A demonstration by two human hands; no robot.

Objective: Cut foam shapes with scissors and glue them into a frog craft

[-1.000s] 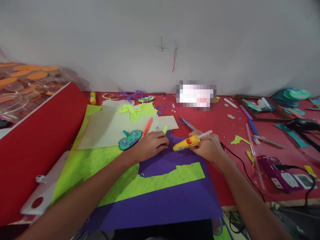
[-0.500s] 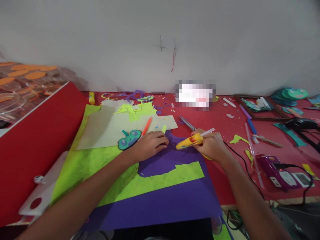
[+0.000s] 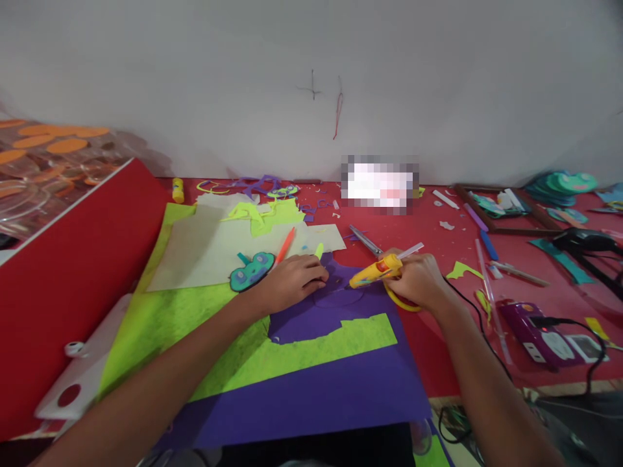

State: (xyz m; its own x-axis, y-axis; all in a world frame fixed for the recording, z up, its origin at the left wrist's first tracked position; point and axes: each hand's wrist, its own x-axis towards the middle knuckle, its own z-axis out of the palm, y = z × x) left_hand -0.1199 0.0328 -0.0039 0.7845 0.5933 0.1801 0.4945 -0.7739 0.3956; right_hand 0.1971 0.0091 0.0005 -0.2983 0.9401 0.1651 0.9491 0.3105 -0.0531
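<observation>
My right hand [image 3: 418,279] is wrapped round a yellow glue gun [image 3: 372,274] with a clear glue stick [image 3: 411,250] protruding from its back. The gun's nozzle points down-left, close over a faint curved outline on the dark purple sheet [image 3: 311,321]. My left hand [image 3: 296,282] rests on that sheet's upper left, its fingers extended and slightly bent. A small lime strip [image 3: 319,250] pokes up just behind those fingers. Beside the left wrist lies a teal frog-like cutout [image 3: 250,271], with an orange pen [image 3: 285,245] next to it. Scissors [image 3: 366,240] lie partly under my right hand.
A red board [image 3: 73,272] stands slanted at the left. Along the back lie a yellow glue bottle [image 3: 178,191] and purple scraps [image 3: 263,186]. At right are a brown frame [image 3: 525,230], a magenta device [image 3: 538,334] with a black cable, and loose glue sticks [image 3: 492,298].
My right hand and the glue gun have shifted slightly to the right, uncovering more of the outline on the purple sheet and the yellow scissor handle. My left hand stays put.
</observation>
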